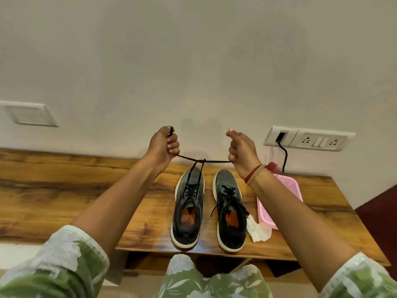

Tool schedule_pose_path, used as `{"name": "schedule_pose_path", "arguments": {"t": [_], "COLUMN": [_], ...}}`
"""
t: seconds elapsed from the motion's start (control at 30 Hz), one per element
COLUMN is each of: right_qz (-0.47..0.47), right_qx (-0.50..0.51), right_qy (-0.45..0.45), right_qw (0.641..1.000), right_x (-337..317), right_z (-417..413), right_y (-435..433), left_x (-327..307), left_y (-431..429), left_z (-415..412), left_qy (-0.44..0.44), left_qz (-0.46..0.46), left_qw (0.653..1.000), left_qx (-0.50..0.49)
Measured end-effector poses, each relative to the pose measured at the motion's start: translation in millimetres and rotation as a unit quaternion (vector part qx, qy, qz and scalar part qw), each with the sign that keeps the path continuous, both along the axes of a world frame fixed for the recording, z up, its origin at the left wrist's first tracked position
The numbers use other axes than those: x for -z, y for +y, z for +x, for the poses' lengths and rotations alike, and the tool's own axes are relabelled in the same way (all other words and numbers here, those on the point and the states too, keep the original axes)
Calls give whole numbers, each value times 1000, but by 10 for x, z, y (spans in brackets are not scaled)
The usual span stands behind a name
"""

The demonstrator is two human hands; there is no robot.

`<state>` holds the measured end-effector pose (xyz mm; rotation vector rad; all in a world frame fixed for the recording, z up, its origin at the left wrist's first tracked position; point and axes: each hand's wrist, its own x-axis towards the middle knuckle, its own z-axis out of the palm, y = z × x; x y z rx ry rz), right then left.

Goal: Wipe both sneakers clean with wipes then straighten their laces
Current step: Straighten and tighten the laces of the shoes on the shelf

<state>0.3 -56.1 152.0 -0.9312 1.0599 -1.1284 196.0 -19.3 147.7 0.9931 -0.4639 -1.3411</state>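
Two dark grey sneakers with white soles and orange insoles stand side by side on the wooden table (86, 190), toes toward the wall. The black lace (200, 161) of the left sneaker (188, 208) is pulled up and crossed in a half knot above its toe. My left hand (164, 145) grips one lace end, whose tip sticks out above the fist. My right hand (241, 150) grips the other end. Both hands are raised and pull the lace taut between them. The right sneaker (231, 211) has loose, untied laces lying across its tongue.
Crumpled white wipes (256, 230) lie beside the right sneaker. A pink plastic basket (279, 203) sits right of them. A wall socket panel (309, 138) with a black cable is above the table's right end. My knees are under the table's front edge.
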Motion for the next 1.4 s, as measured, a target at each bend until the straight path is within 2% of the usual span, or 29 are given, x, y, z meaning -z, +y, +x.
{"name": "schedule_pose_path", "arguments": {"t": [0.03,0.07,0.1,0.17,0.2,0.23,0.27,0.3,0.33,0.37,0.4,0.43,0.47,0.5,0.57,0.6,0.67,0.73,0.77,0.8,0.87,0.97,1.07,1.2,1.33,1.4], "right_qz": [-65,-138,-209,-307,-334,-352,-364,-375,-381,-377,-361,-334,-301,-262,-180,-141,-64,17,57,91,133,139,115,53,-23,-38], "right_qx": [-14,-34,-60,-125,-156,-184,-202,-209,-209,-205,-198,-189,-180,-178,-191,-193,-184,-183,-185,-184,-165,-125,-94,-96,-124,-125], "right_qy": [95,193,295,486,560,616,657,680,687,681,660,625,572,504,345,273,148,6,-67,-129,-202,-215,-153,-19,173,240], "right_qw": [993,971,930,809,742,681,629,594,582,594,628,680,741,803,901,932,970,983,979,970,956,959,977,994,977,962], "right_x": [9,22,44,76,87,106,129,157,186,231,274,318,352,378,395,409,462,546,598,640,729,840,904,1000,1104,1165], "right_z": [-38,-84,-128,-190,-206,-207,-201,-191,-185,-187,-193,-207,-222,-235,-219,-189,-88,37,91,138,207,238,166,10,-155,-211], "right_y": [4,-1,-14,-27,-30,-33,-28,-27,-17,-22,-24,-37,-50,-59,-11,28,108,168,192,216,237,219,150,70,17,-21], "left_x": [-2,1,11,57,84,117,151,172,187,214,247,279,315,360,427,460,619,815,884,919,937,977,1075,1192,1297,1360], "left_y": [0,2,13,54,86,118,144,156,168,167,172,185,203,214,247,265,278,269,264,264,258,222,162,115,141,171], "left_z": [31,64,95,151,174,194,214,225,234,247,266,284,304,328,327,303,223,125,74,25,-70,-119,-7,224,416,489], "left_qy": [-80,-167,-252,-404,-479,-560,-644,-722,-781,-815,-828,-825,-805,-760,-602,-523,-390,-194,-76,28,152,190,123,-38,-174,-203], "left_qz": [-1,-4,-9,-34,-59,-84,-97,-93,-80,-63,-49,-40,-39,-42,-47,-38,19,64,70,63,47,55,78,101,128,148], "left_qw": [997,986,968,914,875,822,752,670,590,530,503,503,534,599,766,827,902,966,984,988,981,978,988,993,975,967], "left_qx": [-4,-5,-3,14,32,62,103,148,192,225,244,255,256,249,219,205,182,160,148,136,108,71,54,51,45,30]}}
